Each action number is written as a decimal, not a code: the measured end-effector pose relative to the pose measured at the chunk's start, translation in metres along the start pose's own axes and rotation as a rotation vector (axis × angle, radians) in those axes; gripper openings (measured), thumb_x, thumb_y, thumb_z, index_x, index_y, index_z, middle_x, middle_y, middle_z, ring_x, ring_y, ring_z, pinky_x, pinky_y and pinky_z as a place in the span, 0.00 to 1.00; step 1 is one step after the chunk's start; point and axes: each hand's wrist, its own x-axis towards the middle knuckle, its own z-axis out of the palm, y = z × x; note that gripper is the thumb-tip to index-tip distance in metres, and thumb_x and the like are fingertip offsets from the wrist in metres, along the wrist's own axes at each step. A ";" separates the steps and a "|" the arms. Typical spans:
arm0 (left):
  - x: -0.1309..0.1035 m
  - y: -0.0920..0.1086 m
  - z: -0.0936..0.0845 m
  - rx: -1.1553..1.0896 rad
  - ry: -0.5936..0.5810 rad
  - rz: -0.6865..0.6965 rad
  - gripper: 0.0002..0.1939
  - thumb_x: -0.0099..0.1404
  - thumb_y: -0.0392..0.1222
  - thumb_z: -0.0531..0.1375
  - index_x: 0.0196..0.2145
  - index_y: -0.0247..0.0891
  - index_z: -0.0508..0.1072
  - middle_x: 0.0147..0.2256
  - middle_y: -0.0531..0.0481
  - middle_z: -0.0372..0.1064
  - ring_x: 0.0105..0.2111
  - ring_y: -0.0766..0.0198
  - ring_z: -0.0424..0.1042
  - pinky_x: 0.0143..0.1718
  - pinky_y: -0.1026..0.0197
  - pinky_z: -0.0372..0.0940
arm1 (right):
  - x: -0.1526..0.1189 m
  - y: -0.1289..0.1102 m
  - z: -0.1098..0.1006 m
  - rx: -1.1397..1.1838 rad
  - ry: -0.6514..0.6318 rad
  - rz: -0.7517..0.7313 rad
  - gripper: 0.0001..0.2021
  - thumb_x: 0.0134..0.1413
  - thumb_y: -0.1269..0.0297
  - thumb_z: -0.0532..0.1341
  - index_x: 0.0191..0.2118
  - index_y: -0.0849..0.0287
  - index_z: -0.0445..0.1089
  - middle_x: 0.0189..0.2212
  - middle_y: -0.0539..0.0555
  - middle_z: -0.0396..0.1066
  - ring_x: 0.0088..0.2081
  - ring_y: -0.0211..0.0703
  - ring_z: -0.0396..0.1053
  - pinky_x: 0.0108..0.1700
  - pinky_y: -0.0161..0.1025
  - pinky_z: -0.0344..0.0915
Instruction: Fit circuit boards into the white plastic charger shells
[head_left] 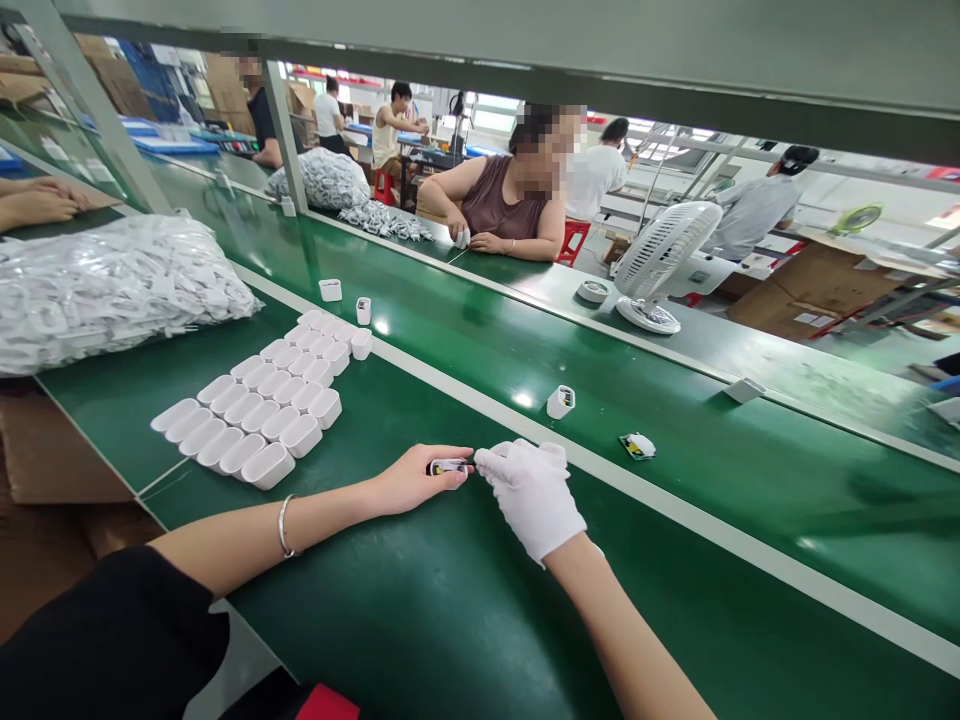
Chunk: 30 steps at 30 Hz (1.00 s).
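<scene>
My bare left hand (411,480) is closed around a small white housing (448,472) with dark and yellow parts showing inside. Right beside it, my right hand (529,492), in a white glove, has its fingers pinched near the housing's right end; whatever they hold is hidden. To the left, rows of white oval cases (247,410) stand close together on the green table (390,610). Beyond my right hand, an upright white housing (561,402) with parts inside and a small green circuit board with a white piece (637,446) lie on the green belt (480,330).
A big clear bag of white parts (112,290) lies at the left. More white housings (330,290) sit on the belt. Across it are a seated person (510,200) handling a white piece and a white fan (660,260). A metal shelf beam (480,80) crosses overhead.
</scene>
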 end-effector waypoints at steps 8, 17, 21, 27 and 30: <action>-0.002 0.005 0.002 0.042 -0.012 0.029 0.21 0.62 0.44 0.57 0.52 0.39 0.70 0.47 0.49 0.73 0.47 0.55 0.69 0.50 0.57 0.62 | 0.000 -0.006 0.003 0.016 0.044 -0.027 0.11 0.52 0.77 0.55 0.29 0.55 0.70 0.26 0.47 0.73 0.28 0.36 0.60 0.34 0.40 0.39; -0.004 0.001 0.003 0.094 0.023 -0.015 0.27 0.62 0.50 0.56 0.57 0.39 0.64 0.51 0.47 0.70 0.49 0.56 0.69 0.52 0.56 0.62 | -0.002 0.017 -0.012 0.070 0.003 0.248 0.10 0.55 0.68 0.57 0.29 0.52 0.74 0.27 0.49 0.73 0.32 0.41 0.66 0.38 0.40 0.51; -0.009 0.004 0.005 0.171 0.093 -0.033 0.29 0.57 0.52 0.62 0.54 0.38 0.68 0.55 0.43 0.65 0.56 0.50 0.61 0.58 0.51 0.55 | -0.001 0.024 -0.003 0.116 -0.128 0.455 0.09 0.51 0.67 0.59 0.30 0.52 0.77 0.28 0.53 0.74 0.29 0.44 0.68 0.31 0.39 0.56; -0.011 0.002 0.007 0.402 0.152 0.047 0.22 0.48 0.52 0.68 0.39 0.42 0.76 0.48 0.46 0.69 0.52 0.46 0.60 0.53 0.47 0.57 | -0.004 0.006 0.004 0.276 -0.181 0.356 0.09 0.56 0.63 0.58 0.37 0.52 0.76 0.37 0.52 0.74 0.37 0.42 0.71 0.37 0.37 0.64; -0.008 0.004 0.006 0.320 0.154 0.027 0.20 0.48 0.51 0.68 0.37 0.40 0.77 0.36 0.48 0.72 0.39 0.53 0.67 0.43 0.54 0.62 | -0.008 0.000 -0.001 0.540 -0.286 0.247 0.15 0.52 0.62 0.61 0.47 0.52 0.72 0.41 0.52 0.74 0.40 0.42 0.71 0.41 0.38 0.66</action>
